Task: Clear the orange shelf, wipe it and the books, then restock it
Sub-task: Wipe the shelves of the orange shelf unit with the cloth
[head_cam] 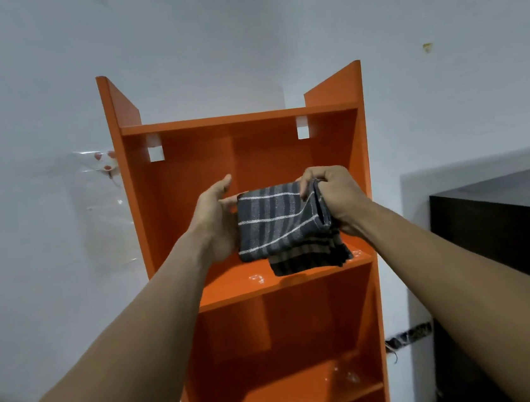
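The tall orange shelf (242, 157) stands against the white wall, and its visible compartments hold no books. In front of its upper compartment I hold a folded dark grey cloth with white stripes (279, 225). My right hand (333, 199) grips the cloth's right edge with curled fingers. My left hand (216, 219) supports the cloth's left side, thumb raised and fingers behind the fabric. The cloth's lower end hangs just above the upper shelf board (234, 287). No books are in view.
A dark brown cabinet (504, 226) stands to the right of the shelf. A sheet of clear plastic (102, 203) is stuck to the wall on the left. White smudges mark the shelf boards (343, 377).
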The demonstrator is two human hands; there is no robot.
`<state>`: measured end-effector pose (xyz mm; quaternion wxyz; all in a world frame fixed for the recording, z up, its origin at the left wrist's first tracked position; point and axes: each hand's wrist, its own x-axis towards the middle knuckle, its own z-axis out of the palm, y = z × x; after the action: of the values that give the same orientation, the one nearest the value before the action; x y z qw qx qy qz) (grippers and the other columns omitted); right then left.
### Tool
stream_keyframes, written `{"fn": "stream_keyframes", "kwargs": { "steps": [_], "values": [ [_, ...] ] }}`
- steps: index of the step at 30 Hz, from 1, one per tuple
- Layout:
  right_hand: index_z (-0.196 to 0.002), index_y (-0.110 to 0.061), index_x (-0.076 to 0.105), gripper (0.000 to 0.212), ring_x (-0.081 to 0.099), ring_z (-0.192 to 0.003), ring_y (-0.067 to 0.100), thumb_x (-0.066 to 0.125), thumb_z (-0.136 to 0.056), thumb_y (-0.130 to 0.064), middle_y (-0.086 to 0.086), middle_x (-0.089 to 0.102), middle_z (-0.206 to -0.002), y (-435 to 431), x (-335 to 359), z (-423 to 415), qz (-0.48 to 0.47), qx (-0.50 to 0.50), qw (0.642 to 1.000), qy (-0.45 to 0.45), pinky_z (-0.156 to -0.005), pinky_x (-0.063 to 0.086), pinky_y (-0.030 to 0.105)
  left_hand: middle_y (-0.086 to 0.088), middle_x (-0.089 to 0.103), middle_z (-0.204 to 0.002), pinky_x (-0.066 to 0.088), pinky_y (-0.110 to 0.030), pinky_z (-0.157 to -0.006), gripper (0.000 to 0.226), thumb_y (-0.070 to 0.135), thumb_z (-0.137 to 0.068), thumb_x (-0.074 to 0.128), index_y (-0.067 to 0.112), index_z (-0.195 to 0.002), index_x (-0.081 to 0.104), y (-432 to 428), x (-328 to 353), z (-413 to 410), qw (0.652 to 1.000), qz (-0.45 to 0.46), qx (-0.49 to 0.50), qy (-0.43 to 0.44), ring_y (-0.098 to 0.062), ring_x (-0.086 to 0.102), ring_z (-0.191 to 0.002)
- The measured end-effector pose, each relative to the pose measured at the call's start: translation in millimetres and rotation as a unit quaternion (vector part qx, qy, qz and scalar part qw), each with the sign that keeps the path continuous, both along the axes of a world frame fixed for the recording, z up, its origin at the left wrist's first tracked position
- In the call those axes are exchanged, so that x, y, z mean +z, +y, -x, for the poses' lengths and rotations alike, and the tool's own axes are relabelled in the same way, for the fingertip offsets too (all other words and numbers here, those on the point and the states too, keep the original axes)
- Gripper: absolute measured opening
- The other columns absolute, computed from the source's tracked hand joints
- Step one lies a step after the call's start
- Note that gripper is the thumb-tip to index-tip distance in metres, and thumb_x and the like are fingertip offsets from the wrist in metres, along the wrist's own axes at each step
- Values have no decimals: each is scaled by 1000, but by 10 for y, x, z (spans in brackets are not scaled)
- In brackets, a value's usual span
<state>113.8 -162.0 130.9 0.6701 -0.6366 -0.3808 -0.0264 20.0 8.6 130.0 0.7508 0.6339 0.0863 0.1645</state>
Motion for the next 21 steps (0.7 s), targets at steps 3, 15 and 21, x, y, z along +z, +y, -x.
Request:
{"fn": "stream_keyframes", "kwargs": {
  "steps": [3, 15, 21],
  "values": [
    [-87, -12, 66, 35, 59, -55, 23, 43, -87, 15, 9, 62, -70, 24, -68, 20, -30, -44, 998, 28, -51, 51, 33, -16, 72, -111, 57, -42, -82, 42, 23, -87, 69, 0, -121, 63, -39, -121, -68, 997, -60, -23, 31, -31, 71, -98],
    [-118, -19, 62, 50, 64, -110, 25, 79, -73, -34, 4, 72, -111, -194, -616, -356, 25, 86, 971, 221, -96, 46, 56, -18, 73, -104, 58, -43, -72, 21, 9, -96, 59, -5, -110, 65, -266, -233, -641, 994, 51, 74, -54, -33, 73, -91],
    [-110, -13, 63, 34, 72, -87, 29, 75, -78, -13, 10, 73, -99, -194, -502, -851, -187, 14, 948, 258, -74, 58, 46, -7, 71, -98, 54, -39, -78, 16, 9, -86, 70, 11, -99, 62, -394, -269, -906, 994, -90, 68, -8, -22, 65, -91]
  ]
}}
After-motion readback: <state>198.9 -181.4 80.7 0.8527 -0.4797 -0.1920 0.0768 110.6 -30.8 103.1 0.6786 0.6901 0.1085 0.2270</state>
